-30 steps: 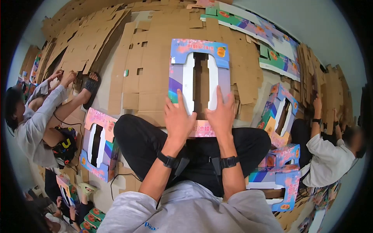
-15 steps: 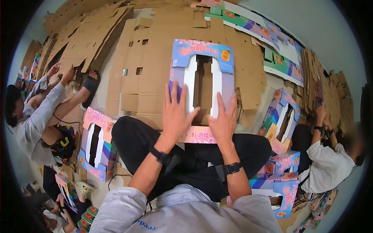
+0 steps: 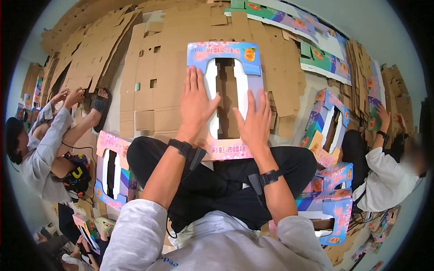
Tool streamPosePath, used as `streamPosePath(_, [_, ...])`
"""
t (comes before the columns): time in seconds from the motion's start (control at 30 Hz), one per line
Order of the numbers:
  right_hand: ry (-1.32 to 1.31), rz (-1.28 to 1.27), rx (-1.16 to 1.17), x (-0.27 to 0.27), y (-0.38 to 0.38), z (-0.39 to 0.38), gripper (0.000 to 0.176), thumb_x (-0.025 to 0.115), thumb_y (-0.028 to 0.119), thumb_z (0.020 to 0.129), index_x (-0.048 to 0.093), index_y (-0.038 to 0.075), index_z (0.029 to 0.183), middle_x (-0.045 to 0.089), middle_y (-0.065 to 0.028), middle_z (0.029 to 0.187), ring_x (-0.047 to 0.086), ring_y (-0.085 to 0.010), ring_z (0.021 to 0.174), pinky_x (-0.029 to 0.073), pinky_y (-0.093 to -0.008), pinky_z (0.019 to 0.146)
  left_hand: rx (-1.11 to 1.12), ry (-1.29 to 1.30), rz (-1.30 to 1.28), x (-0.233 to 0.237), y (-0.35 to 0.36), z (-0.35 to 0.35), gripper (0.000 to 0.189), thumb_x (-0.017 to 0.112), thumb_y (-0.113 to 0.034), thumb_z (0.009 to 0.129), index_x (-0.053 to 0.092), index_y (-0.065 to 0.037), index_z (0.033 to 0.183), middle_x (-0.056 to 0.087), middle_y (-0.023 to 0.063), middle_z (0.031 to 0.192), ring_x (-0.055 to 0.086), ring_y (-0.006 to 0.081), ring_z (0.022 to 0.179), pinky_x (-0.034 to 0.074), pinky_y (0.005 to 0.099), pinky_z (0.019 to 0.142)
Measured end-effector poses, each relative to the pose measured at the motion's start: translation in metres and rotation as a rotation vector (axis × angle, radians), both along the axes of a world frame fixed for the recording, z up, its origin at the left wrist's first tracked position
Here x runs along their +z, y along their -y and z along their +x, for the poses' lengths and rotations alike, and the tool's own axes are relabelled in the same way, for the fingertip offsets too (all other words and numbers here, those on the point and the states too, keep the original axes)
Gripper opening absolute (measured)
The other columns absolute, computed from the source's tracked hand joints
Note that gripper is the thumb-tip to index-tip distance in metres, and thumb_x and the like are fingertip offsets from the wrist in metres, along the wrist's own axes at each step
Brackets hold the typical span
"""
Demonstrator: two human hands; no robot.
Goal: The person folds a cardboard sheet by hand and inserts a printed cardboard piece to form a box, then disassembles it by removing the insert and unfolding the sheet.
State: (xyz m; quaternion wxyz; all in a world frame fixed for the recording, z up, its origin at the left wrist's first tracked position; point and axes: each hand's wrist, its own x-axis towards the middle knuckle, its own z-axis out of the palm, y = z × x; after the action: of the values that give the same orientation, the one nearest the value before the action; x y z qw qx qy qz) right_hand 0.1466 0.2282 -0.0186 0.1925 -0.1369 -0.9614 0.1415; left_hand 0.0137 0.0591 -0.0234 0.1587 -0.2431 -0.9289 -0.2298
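Both hands were spread flat and gripping nothing. Left hand and right hand pressed down either side of the long window in the pink-and-blue printed cardboard box. That box lay at 12 o'clock, with its near edge on the crossed black-trousered legs.

To me it looked already folded into shape with the window flaps turned in, so only the flattening seemed left.

Same-print folded boxes stood at 9 o'clock and 3 o'clock, crowding the knees. Flat brown cardboard sheets covered the floor beyond. A grey-sleeved person sat at 9 o'clock and a white-shirted person at 3, both handling their own cardboard.
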Motion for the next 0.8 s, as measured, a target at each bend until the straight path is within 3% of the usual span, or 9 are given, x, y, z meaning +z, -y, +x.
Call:
streamPosePath(0.13, [-0.027,-0.144,-0.078,-0.002,0.002,-0.008,0.075,0.07,0.043,0.104,0.043,0.005,0.163,0.038,-0.0299,0.166,0.045,-0.0478,0.148,0.041,-0.0575,0.12,-0.009,-0.061,-0.022,0.002,0.001,0.013,0.064,0.075,-0.032,0.098,0.055,0.003,0.148,0.048,0.0287,0.158,0.036,0.0446,0.159,0.041,0.0517,0.125])
streamPosePath(0.17, [-0.067,-0.187,-0.082,-0.008,-0.001,-0.007,0.075,0.069,0.043,0.105,0.042,0.004,0.163,0.041,-0.0305,0.164,0.048,-0.0479,0.145,0.042,-0.0566,0.118,-0.031,-0.108,-0.006,0.005,0.002,0.016,0.046,0.073,-0.024,0.1,0.062,0.0,0.137,0.053,0.0269,0.147,0.044,0.0455,0.152,0.044,0.0531,0.12])
streamPosePath(0.27, [-0.141,-0.45,-0.279,-0.032,-0.015,-0.006,0.068,0.07,0.044,0.106,0.053,-0.004,0.151,0.062,-0.0298,0.143,0.065,-0.043,0.124,0.051,-0.0517,0.108,-0.021,-0.037,0.147,-0.01,0.007,0.009,0.042,0.071,-0.017,0.099,0.06,0.003,0.133,0.055,0.0264,0.141,0.048,0.0454,0.146,0.045,0.0547,0.115])
streamPosePath(0.37, [0.048,-0.948,-0.209,-0.039,-0.048,0.004,0.062,0.071,0.048,0.106,0.065,-0.007,0.132,0.074,-0.0195,0.116,0.073,-0.0313,0.096,0.058,-0.0445,0.094,0.021,0.088,0.403,-0.008,0.009,0.014,0.044,0.066,-0.015,0.103,0.058,0.002,0.143,0.054,0.0272,0.143,0.053,0.0477,0.141,0.048,0.0516,0.113])
streamPosePath(0.47, [-0.027,-1.3,-0.274,-0.061,-0.055,0.026,0.061,0.071,0.054,0.105,0.071,-0.005,0.12,0.075,-0.0106,0.105,0.07,-0.0211,0.083,0.058,-0.038,0.082,0.092,0.092,0.476,-0.01,0.018,0.02,0.048,0.065,-0.019,0.107,0.055,0.002,0.149,0.056,0.0273,0.144,0.059,0.0453,0.133,0.048,0.0488,0.112])
streamPosePath(0.5, [0.014,-1.418,-0.325,-0.064,-0.056,0.032,0.065,0.07,0.058,0.105,0.07,-0.004,0.126,0.073,-0.0082,0.111,0.069,-0.0176,0.093,0.056,-0.0353,0.087,0.131,0.16,0.556,-0.019,0.02,0.019,0.047,0.063,-0.023,0.109,0.055,0.002,0.149,0.059,0.0275,0.143,0.061,0.0429,0.13,0.048,0.0475,0.112])
streamPosePath(0.6, [-0.06,-1.333,-0.204,-0.071,-0.054,0.034,0.065,0.074,0.052,0.103,0.066,-0.001,0.14,0.071,-0.01,0.125,0.065,-0.0156,0.114,0.053,-0.0325,0.097,0.192,0.449,0.711,-0.046,0.043,0.025,0.05,0.058,-0.033,0.114,0.057,0.003,0.148,0.063,0.0266,0.141,0.065,0.0359,0.125,0.049,0.0439,0.111])
streamPosePath(0.67, [-0.038,-1.411,-0.208,-0.058,-0.048,0.038,0.064,0.073,0.048,0.103,0.065,0.0,0.143,0.071,-0.0117,0.127,0.065,-0.0179,0.114,0.053,-0.033,0.097,0.125,0.73,0.713,-0.045,0.067,0.036,0.053,0.053,-0.039,0.117,0.059,0.004,0.147,0.065,0.0242,0.14,0.064,0.0315,0.126,0.049,0.042,0.109])
streamPosePath(0.8, [0.025,-1.467,-0.08,-0.064,-0.058,0.041,0.063,0.074,0.044,0.102,0.062,0.001,0.146,0.068,-0.0144,0.132,0.064,-0.0226,0.117,0.053,-0.0346,0.097,0.063,0.801,0.744,-0.059,0.094,0.063,0.058,0.041,-0.045,0.12,0.062,0.006,0.14,0.072,0.0192,0.125,0.065,0.0272,0.118,0.049,0.0396,0.108])
